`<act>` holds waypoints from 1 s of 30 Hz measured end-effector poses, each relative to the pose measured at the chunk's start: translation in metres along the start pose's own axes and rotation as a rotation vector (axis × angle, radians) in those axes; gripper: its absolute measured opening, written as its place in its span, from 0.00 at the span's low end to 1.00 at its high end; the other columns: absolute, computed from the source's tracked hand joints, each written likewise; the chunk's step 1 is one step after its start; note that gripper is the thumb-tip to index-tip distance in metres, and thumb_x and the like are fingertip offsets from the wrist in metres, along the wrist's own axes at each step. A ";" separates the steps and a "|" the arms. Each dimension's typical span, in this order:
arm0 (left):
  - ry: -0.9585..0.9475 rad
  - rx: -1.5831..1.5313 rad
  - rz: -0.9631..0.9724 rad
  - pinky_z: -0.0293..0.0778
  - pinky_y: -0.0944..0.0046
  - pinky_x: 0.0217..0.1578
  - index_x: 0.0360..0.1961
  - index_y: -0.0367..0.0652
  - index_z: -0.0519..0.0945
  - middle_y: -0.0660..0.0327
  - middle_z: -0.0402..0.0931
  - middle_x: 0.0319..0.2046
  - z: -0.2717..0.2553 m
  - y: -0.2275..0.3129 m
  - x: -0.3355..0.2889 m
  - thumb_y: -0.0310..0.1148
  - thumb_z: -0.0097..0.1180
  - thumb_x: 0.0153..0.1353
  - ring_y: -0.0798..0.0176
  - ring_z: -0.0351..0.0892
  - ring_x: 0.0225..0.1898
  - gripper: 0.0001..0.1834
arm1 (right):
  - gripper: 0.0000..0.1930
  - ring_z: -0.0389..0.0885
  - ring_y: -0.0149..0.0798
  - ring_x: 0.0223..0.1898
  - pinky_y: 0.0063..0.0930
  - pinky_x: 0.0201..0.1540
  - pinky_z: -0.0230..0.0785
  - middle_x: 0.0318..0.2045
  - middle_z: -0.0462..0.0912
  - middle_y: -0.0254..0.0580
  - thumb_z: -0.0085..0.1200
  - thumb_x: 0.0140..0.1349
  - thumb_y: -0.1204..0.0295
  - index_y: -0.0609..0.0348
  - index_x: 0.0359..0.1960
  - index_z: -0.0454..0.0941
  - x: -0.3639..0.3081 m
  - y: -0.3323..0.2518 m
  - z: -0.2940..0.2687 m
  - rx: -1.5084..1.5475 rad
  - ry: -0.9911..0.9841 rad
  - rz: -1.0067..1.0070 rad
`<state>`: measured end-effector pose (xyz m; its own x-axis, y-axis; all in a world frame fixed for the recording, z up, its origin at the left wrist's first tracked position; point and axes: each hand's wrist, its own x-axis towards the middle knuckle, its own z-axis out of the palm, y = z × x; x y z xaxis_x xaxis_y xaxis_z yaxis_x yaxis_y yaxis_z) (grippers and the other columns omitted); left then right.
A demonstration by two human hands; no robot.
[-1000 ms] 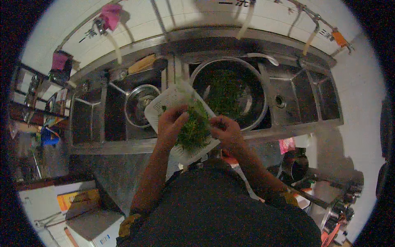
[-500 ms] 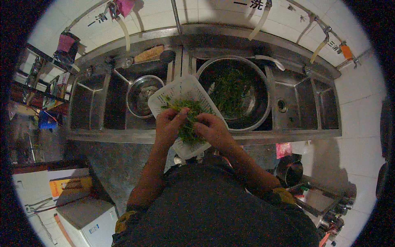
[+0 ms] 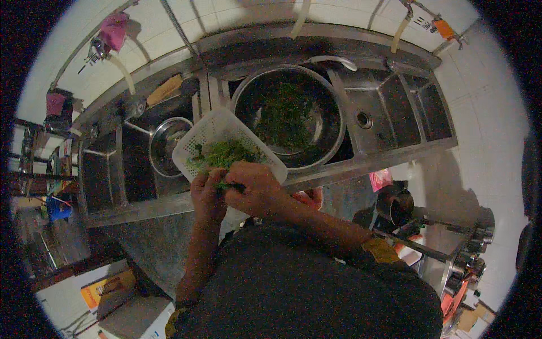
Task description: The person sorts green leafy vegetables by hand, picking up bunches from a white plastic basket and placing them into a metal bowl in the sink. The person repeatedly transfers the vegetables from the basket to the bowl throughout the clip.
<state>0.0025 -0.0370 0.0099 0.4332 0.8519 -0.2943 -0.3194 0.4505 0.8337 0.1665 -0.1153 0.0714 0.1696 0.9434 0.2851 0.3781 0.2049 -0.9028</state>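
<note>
My left hand (image 3: 208, 195) and my right hand (image 3: 255, 185) are close together, fingers closed over the near side of a white perforated plastic basket (image 3: 213, 125). Between them a small bit of leafy greens (image 3: 221, 185) shows, pinched by both; most of it is hidden by the fingers. A loose heap of pale green stems and leaves (image 3: 234, 151) lies in the basket, just beyond my knuckles. The basket is tilted across the front of the sink. To its right a wide metal basin (image 3: 343, 121) holds darker greens (image 3: 285, 110).
A smaller metal bowl (image 3: 153, 148) sits in the left sink. A brown brush-like object (image 3: 165, 90) lies on the back ledge, and a pale-handled tool (image 3: 339, 61) rests behind the basin. On the right is a sink with a drain (image 3: 364, 119). Pots and a metal rack (image 3: 446, 248) stand lower right.
The view has swung, shifting the sinks left and tilting them. My hands have come nearer my body, from over the middle of the basket to its near edge, and closer together.
</note>
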 end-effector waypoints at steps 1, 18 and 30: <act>0.071 0.051 0.040 0.78 0.62 0.40 0.44 0.38 0.84 0.61 0.83 0.37 0.000 -0.001 0.002 0.34 0.64 0.69 0.66 0.80 0.37 0.10 | 0.10 0.77 0.48 0.28 0.42 0.33 0.71 0.26 0.77 0.47 0.58 0.53 0.70 0.65 0.30 0.76 0.003 0.004 0.001 0.051 0.042 0.012; -0.170 1.350 0.185 0.79 0.60 0.40 0.51 0.34 0.86 0.55 0.85 0.35 -0.033 0.033 0.030 0.41 0.64 0.69 0.63 0.83 0.36 0.20 | 0.22 0.86 0.54 0.50 0.43 0.56 0.77 0.48 0.86 0.55 0.60 0.64 0.61 0.63 0.54 0.82 0.024 0.186 -0.058 -0.111 0.268 0.602; 0.054 1.024 0.107 0.79 0.59 0.46 0.57 0.34 0.84 0.54 0.84 0.43 -0.048 0.045 -0.038 0.37 0.59 0.71 0.61 0.83 0.41 0.20 | 0.22 0.87 0.57 0.44 0.54 0.47 0.81 0.42 0.87 0.55 0.64 0.60 0.52 0.60 0.42 0.87 0.043 0.330 -0.014 -0.652 -0.213 0.709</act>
<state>-0.0688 -0.0360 0.0365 0.3983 0.8963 -0.1951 0.5284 -0.0503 0.8475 0.3108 -0.0104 -0.2094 0.4077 0.8324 -0.3754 0.6905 -0.5501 -0.4697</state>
